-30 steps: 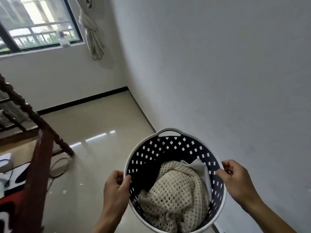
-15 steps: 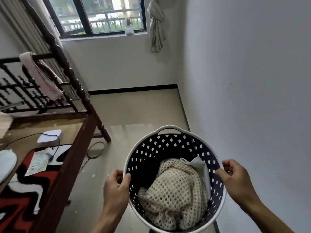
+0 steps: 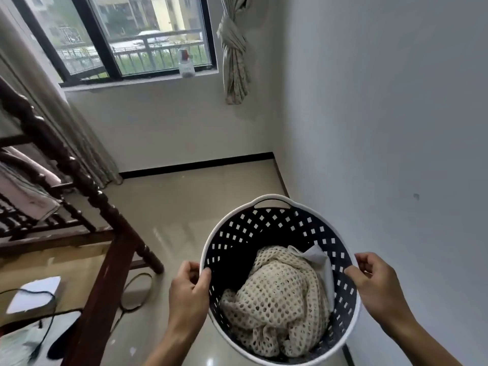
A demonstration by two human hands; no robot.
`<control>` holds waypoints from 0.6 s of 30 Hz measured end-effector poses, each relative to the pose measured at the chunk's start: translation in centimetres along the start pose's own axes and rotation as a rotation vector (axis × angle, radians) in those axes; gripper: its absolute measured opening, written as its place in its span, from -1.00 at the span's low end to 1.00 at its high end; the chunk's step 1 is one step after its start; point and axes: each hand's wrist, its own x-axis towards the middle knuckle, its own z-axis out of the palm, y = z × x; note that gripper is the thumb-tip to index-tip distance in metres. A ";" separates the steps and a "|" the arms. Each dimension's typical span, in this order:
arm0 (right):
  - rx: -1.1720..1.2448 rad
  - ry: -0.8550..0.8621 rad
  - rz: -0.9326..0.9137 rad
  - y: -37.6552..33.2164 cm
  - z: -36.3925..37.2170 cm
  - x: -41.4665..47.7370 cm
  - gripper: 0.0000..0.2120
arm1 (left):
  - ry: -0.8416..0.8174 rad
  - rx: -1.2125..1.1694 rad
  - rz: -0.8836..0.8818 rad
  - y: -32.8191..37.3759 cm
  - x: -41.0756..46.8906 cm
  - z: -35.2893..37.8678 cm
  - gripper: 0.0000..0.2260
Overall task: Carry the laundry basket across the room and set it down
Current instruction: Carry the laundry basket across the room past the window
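The laundry basket is up in the air, held over the shiny floor near the white wall on the right. It is round, dark inside with lots of little square holes, and has a white rim. The left hand grips the left rim, with the thumb inside the basket and the fingers curled under the outside. The right hand grips the right rim the same way.

Inside the basket lies a cream knit cloth full of holes. A white cloth peeks out behind it, mostly hidden. The bottom of the basket cannot be seen, and the near rim is cut off at the bottom edge. Both arms are cut off there too.

On the left is a dark wooden bed frame with a pink towel hung on it. The towel is partly hidden by the rails. A black cable lies on the floor by the bed leg.

Far away there is a window. A small bottle stands on the sill. Its label has writing, but it is too small and blurry to read. A knotted curtain hangs to the right of the window.
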 end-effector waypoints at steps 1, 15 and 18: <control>0.004 0.001 -0.002 -0.5 0.5 1.9 -0.94 | 0.000 0.001 0.000 0.3 1.8 0.8 -0.89; -0.009 -0.121 -0.014 -8.3 8.9 32.4 -0.97 | 0.148 0.002 -0.073 6.0 26.5 12.8 -0.90; -0.022 -0.170 -0.041 -10.4 11.6 37.6 -0.95 | 0.195 -0.023 -0.084 6.8 31.1 13.6 -0.90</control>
